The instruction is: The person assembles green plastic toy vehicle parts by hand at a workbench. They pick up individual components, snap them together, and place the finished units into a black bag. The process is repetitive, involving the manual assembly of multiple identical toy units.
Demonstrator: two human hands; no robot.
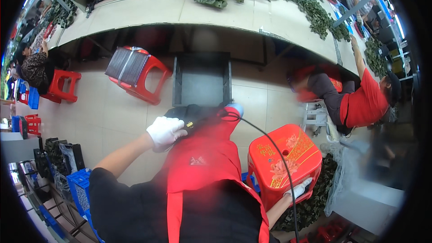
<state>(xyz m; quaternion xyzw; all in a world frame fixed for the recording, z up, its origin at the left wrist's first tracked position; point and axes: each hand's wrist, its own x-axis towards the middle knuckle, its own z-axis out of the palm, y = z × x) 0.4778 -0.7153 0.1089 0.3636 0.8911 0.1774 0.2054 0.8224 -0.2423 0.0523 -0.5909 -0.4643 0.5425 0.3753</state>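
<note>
While the left hand (pixel 165 131), in a white glove, closes round a small black object with a yellow mark (pixel 189 124) at lap level, the right hand (pixel 299 188), also gloved, rests fingers bent on the red plastic stool (pixel 283 162) at 4 o'clock, apparently for steadying. Whether it grips is unclear. A thin black cable (pixel 274 148) arcs over the red apron (pixel 202 162).
</note>
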